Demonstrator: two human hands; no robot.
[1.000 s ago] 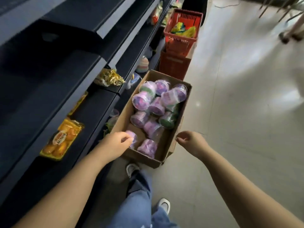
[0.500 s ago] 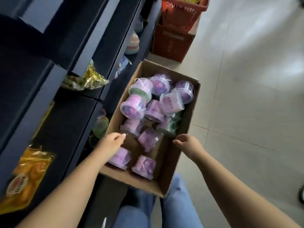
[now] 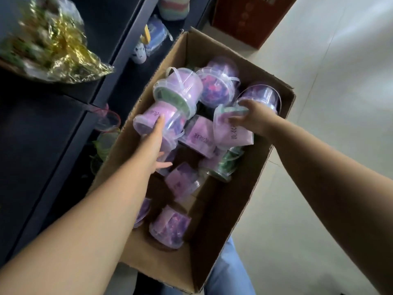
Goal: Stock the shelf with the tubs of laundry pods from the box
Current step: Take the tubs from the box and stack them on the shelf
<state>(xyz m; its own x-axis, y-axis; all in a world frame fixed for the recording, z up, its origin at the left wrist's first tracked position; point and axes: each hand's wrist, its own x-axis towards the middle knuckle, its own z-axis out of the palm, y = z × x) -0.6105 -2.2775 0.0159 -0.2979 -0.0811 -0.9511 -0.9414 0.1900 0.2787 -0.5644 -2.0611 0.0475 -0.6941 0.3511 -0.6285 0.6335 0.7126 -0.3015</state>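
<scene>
An open cardboard box (image 3: pixel 240 188) sits on the floor beside the dark shelf (image 3: pixel 42 135). It holds several clear tubs of purple and green laundry pods, lying tumbled. My left hand (image 3: pixel 153 145) reaches into the box's left side. Its straight fingers lie on a purple tub (image 3: pixel 146 119) that rests on its side, with the thumb spread apart below. My right hand (image 3: pixel 251 118) is at the far right of the box, fingers curled round the green-lidded end of a purple-labelled tub (image 3: pixel 231 135). More tubs lie near the front (image 3: pixel 170 226).
A gold foil bag (image 3: pixel 59 47) lies on the upper shelf at left. Green-rimmed clear tubs (image 3: pixel 104 141) stand on the lowest shelf by the box. A red-brown carton (image 3: pixel 251 18) stands behind the box. Pale tiled floor (image 3: pixel 329 103) lies to the right, my jeans (image 3: pixel 229 273) below.
The view has dropped closer to the box. Both hands moved from the box's near rim into it. My right hand took hold of a tub and my left hand reached a purple one.
</scene>
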